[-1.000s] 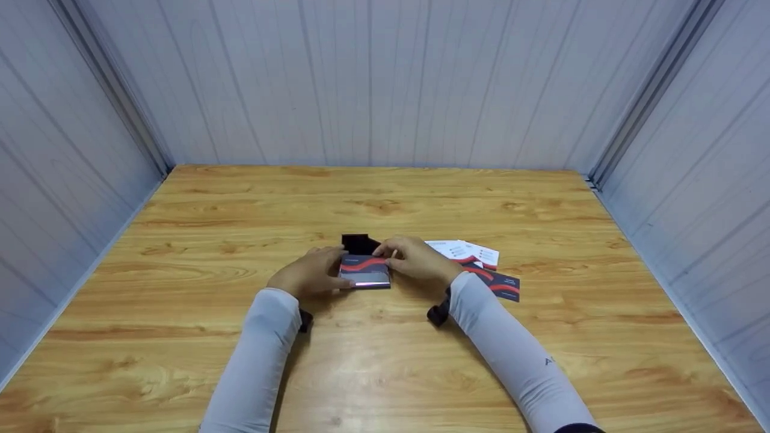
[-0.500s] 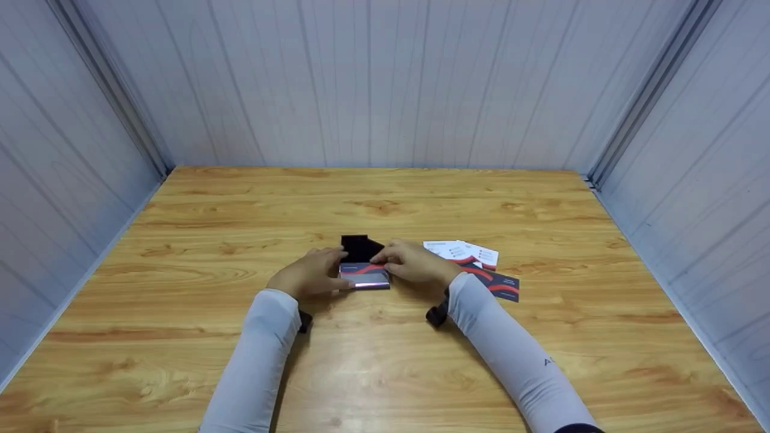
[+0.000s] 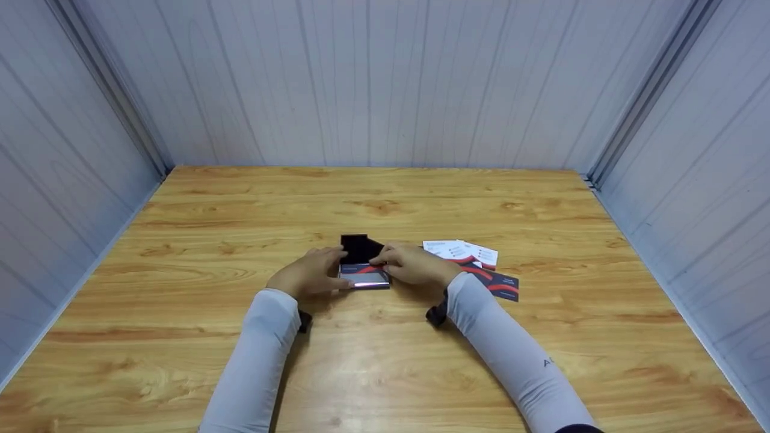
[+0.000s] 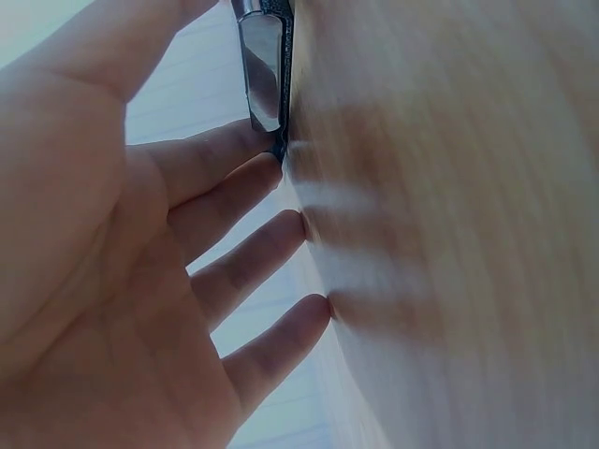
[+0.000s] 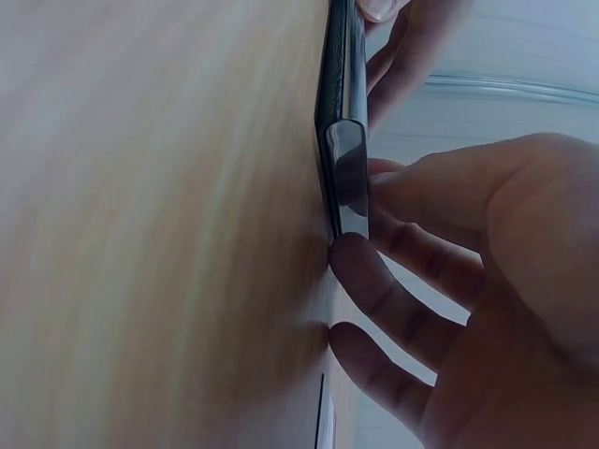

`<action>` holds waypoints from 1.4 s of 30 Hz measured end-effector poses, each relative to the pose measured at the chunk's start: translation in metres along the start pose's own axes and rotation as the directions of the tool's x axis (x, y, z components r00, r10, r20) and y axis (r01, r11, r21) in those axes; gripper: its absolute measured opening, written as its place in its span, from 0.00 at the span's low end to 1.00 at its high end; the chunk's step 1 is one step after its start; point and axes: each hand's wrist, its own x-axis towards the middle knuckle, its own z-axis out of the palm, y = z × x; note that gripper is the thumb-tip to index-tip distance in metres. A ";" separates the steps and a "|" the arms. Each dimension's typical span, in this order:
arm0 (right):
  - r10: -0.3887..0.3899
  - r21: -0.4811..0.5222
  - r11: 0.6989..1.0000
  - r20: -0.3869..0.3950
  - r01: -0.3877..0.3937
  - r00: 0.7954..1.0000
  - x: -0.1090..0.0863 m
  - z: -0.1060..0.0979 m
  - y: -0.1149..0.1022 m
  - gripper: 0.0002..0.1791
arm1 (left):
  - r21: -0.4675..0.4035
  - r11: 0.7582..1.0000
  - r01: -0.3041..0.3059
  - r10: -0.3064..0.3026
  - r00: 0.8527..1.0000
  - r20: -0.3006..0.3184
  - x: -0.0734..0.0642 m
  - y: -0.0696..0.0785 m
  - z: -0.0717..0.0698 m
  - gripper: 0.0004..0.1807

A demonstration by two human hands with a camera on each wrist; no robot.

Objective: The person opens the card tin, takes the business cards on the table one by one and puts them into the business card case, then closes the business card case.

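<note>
A business card case (image 3: 372, 278) with a shiny metal front lies on the wooden table, its black lid (image 3: 356, 248) folded back behind it. Inside sits a dark business card (image 3: 355, 269) with a red wave, its lower part behind the metal band. My left hand (image 3: 308, 273) holds the case's left end, thumb at the near corner and fingertips at the far one. From the right, my right hand (image 3: 416, 264) pinches the card's upper right corner between thumb and fingers. In the right wrist view the thumb touches the top of the case (image 5: 348, 178), while other fingertips reach the tabletop.
To the right, partly behind the right hand, white business cards (image 3: 446, 249) and dark ones with red waves (image 3: 504, 287) lie fanned out. Pale panel walls (image 3: 385, 84) rise at the table's back and both sides.
The card has slid toward the person, lower into the case, and more of the black lid shows. The right fingers moved down with it; the left hand stayed in place.
</note>
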 end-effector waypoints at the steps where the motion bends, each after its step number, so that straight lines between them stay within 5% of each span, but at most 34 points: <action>1: 0.004 0.005 1.000 0.004 -0.004 1.000 0.000 -0.001 0.000 0.19 | -0.002 1.000 -0.001 0.001 1.000 0.000 0.000 0.000 0.000 0.46; 10: 0.042 0.108 0.993 0.013 -0.043 0.999 -0.003 -0.008 0.004 0.21 | -0.019 1.000 0.004 -0.004 1.000 0.001 -0.001 -0.002 0.000 0.47; 20: 0.194 0.283 0.944 -0.067 -0.168 0.979 -0.024 -0.041 0.021 0.22 | -0.028 0.999 0.016 -0.016 1.000 0.005 -0.001 -0.004 0.000 0.46; 29: 0.330 0.254 0.922 -0.120 -0.292 0.936 -0.049 -0.068 0.037 0.22 | -0.039 0.999 0.010 -0.010 1.000 0.005 -0.002 -0.003 0.000 0.45; 42: 0.441 0.175 0.888 -0.059 -0.426 0.895 -0.072 -0.080 0.056 0.26 | -0.018 1.000 0.002 -0.002 1.000 0.008 -0.005 -0.004 0.000 0.45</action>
